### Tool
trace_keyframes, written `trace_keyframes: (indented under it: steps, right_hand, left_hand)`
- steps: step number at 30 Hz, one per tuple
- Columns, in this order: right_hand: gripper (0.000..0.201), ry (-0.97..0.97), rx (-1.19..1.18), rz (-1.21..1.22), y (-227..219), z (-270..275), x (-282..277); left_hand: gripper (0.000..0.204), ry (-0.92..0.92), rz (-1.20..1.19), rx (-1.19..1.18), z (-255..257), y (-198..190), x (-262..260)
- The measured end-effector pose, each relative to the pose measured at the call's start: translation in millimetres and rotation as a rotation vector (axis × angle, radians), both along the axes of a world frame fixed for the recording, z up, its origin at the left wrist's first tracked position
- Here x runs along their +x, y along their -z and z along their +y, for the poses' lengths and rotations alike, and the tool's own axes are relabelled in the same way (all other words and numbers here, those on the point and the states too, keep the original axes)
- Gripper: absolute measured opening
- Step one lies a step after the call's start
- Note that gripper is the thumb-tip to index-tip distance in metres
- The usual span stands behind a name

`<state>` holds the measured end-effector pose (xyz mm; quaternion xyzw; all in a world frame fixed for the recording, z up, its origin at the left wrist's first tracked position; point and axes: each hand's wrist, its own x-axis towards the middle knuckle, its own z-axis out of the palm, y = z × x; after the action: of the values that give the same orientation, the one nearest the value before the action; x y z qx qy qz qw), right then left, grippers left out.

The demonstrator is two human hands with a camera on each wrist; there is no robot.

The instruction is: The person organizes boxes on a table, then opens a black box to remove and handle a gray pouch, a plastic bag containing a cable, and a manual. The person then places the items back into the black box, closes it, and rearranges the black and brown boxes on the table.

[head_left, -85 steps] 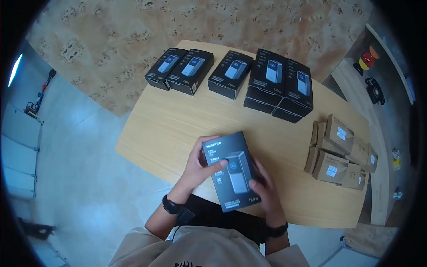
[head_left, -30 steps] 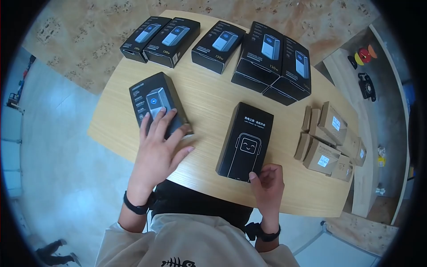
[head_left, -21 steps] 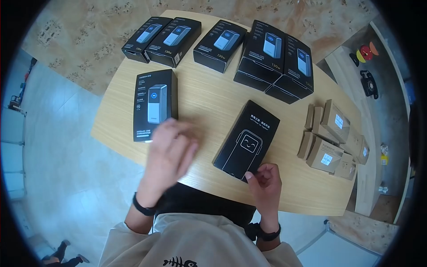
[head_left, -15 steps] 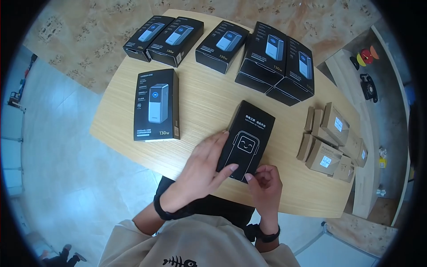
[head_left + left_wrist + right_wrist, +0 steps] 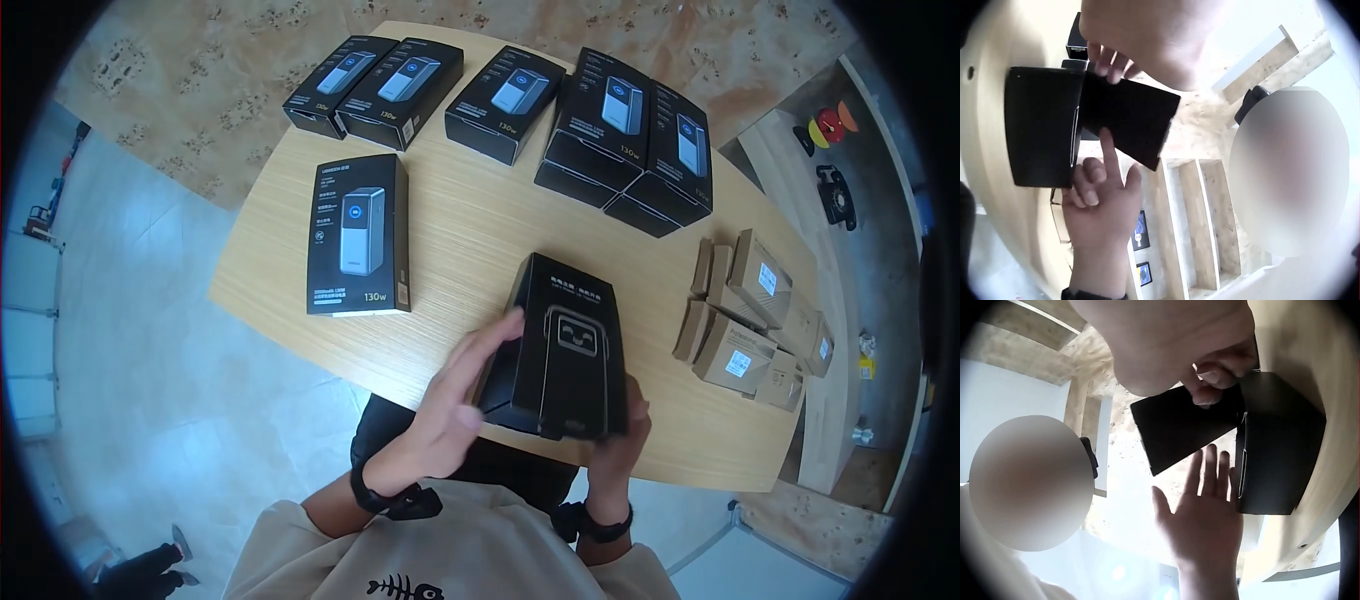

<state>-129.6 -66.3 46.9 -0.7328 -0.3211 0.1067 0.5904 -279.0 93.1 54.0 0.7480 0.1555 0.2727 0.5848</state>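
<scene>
At the table's front stands a black box (image 5: 505,385) with a line-drawn smiling device on its lid (image 5: 575,375). The lid is lifted, slanting away from the box body (image 5: 1044,125) in the left wrist view. My left hand (image 5: 435,430) lies along the box's left side, its fingers straight in the right wrist view. My right hand (image 5: 620,445) is partly hidden behind the lid; in the left wrist view its index finger (image 5: 1110,153) is extended against the lid, the others curled. A printed power bank box (image 5: 357,235) lies to the left.
Several more printed power bank boxes (image 5: 505,100) line the table's far edge. Small brown cardboard boxes (image 5: 745,350) sit in a cluster at the right. A shelf (image 5: 790,300) with a black telephone (image 5: 837,197) stands beyond the table's right side.
The printed box that both hands held now lies at the left, released by my left hand. That hand has moved to the black box. The lid, low half a second ago, is now raised.
</scene>
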Motion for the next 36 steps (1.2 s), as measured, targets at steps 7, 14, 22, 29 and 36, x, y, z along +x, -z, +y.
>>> trace_keyframes:
  steps: [7, 14, 22, 29, 36]
  right_hand:
    - [0.032, -0.086, -0.080, 0.296, 3.8, -9.8, 8.0]
    - [0.041, -0.096, -0.210, 0.088, -8.1, -4.1, 10.1]
    - [0.041, -0.096, -0.192, 0.030, -0.7, 4.9, 14.5]
    - [0.061, -0.005, -0.258, -0.025, -6.4, 36.5, 34.1]
    - [0.065, -0.051, -0.286, 0.046, 0.6, 39.8, 30.5]
  left_hand:
    - [0.082, 0.095, -0.036, 0.129, 30.7, 5.6, 23.1]
    - [0.075, 0.014, 0.110, 0.280, 42.6, 0.7, 45.6]
    - [0.073, 0.042, 0.195, 0.232, 43.2, 4.0, 53.3]
    - [0.081, 0.111, 0.231, 0.243, 32.4, 13.8, 50.3]
    - [0.087, 0.011, 0.252, 0.201, 18.1, 11.8, 41.6]
